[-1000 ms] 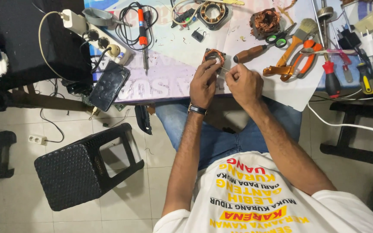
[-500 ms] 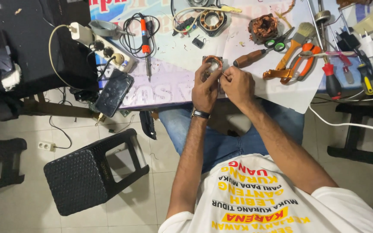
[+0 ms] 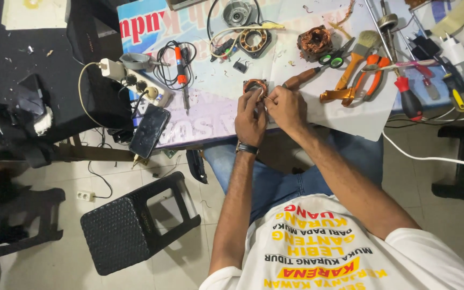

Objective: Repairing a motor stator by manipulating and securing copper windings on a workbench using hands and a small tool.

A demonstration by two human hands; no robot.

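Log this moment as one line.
left hand: grips small copper-wound motor stator | right hand: pinches its wire | nearby: wooden-handled screwdriver, orange pliers

Both forearms extended forward and converging, left hand [image 3: 249, 119] with banded wrist and right hand [image 3: 285, 107] side by side, touching, fingers curled in a pinching pose

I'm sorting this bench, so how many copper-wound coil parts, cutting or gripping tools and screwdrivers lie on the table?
Copper-wound coil parts: 3 (one in both hands, ring stator, loose coil)
Pliers and scissors: 2 (orange pliers, green-handled scissors)
Screwdrivers: 3 (brown, red, black-yellow)
Total: 8
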